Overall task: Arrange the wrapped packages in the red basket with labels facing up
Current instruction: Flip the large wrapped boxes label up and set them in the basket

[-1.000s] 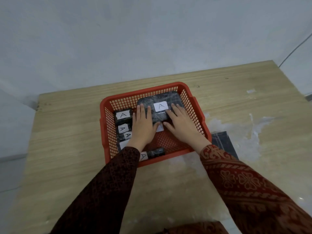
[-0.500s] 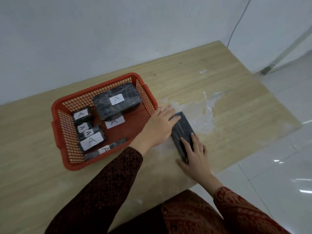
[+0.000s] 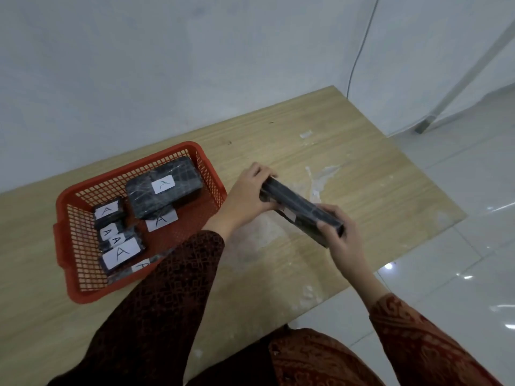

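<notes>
Wooden table point(image 3: 348, 151): both hands tilt black package point(image 3: 302, 210) beside red basket point(image 3: 133, 168).

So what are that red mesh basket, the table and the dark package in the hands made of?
The red mesh basket looks like moulded plastic: uniform colour, gridded walls. The pale table shows wood grain, perhaps laminate, with whitish scuffs. The dark package, held in the left hand and right hand, seems wrapped in glossy, wrinkled plastic film.
</notes>
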### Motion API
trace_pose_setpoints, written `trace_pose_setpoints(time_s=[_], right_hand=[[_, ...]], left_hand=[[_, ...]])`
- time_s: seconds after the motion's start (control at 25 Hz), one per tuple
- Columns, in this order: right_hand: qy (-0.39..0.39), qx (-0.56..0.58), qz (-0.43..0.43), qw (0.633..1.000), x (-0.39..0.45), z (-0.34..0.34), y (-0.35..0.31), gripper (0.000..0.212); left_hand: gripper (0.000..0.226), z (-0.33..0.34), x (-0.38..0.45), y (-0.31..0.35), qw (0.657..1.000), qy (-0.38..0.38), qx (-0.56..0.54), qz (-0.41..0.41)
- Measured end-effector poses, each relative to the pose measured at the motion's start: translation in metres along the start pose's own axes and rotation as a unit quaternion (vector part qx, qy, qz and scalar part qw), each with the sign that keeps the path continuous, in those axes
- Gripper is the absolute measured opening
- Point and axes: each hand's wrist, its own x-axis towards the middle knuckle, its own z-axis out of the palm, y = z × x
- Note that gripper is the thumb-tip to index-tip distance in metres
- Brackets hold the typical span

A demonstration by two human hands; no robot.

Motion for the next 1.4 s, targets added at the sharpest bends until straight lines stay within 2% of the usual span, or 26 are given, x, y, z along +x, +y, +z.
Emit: trace_pose_setpoints(time_s=[0.08,0.16,0.24,0.36,0.44,0.56,0.76,0.92,1.0,1.16,1.28,1.4], right_hand=[[0.04,0.049,0.046,0.997,0.022,0.004,-0.013,0.031],[0.088,0.104,0.099,0.986,0.042,0.017,-0.024,0.042],[0.098,0.131,0.101,0.981,0.057,0.036,-0.033,0.046],[0.036,0.141,0.04,0.989,0.07,0.075,-0.045,0.026],[-0.013,0.105,-0.003,0.994,0.075,0.104,-0.051,0.036],[-0.049,-0.025,-0.061,0.997,0.079,0.147,-0.057,0.037],[-0.167,-0.135,-0.086,0.973,0.061,0.189,-0.053,0.053],[-0.234,-0.225,-0.121,0.938,0.043,0.193,-0.039,0.06],[-0.254,-0.303,-0.13,0.909,0.041,0.195,-0.036,0.059],[-0.297,-0.456,-0.127,0.83,0.043,0.205,-0.04,0.06],[-0.314,-0.487,-0.097,0.809,0.048,0.214,-0.048,0.061],[-0.314,-0.491,-0.085,0.808,0.054,0.216,-0.055,0.051]], left_hand=[[0.065,-0.019,0.003,0.0,0.995,0.056,-0.071,-0.052],[0.066,-0.035,-0.001,-0.003,0.979,0.132,-0.115,-0.107],[0.059,-0.047,-0.011,-0.01,0.955,0.211,-0.135,-0.157],[0.052,-0.062,-0.034,-0.026,0.91,0.321,-0.125,-0.231],[0.053,-0.072,-0.054,-0.039,0.875,0.382,-0.109,-0.276],[0.051,-0.079,-0.092,-0.063,0.83,0.439,-0.104,-0.328],[0.049,-0.069,-0.142,-0.099,0.797,0.415,-0.117,-0.422],[0.053,-0.066,-0.157,-0.12,0.799,0.358,-0.122,-0.468],[0.052,-0.061,-0.157,-0.125,0.81,0.322,-0.097,-0.48],[0.058,-0.056,-0.155,-0.129,0.84,0.27,-0.032,-0.469],[0.072,-0.055,-0.156,-0.128,0.86,0.228,0.005,-0.457],[0.083,-0.055,-0.157,-0.127,0.869,0.194,-0.005,-0.455]])
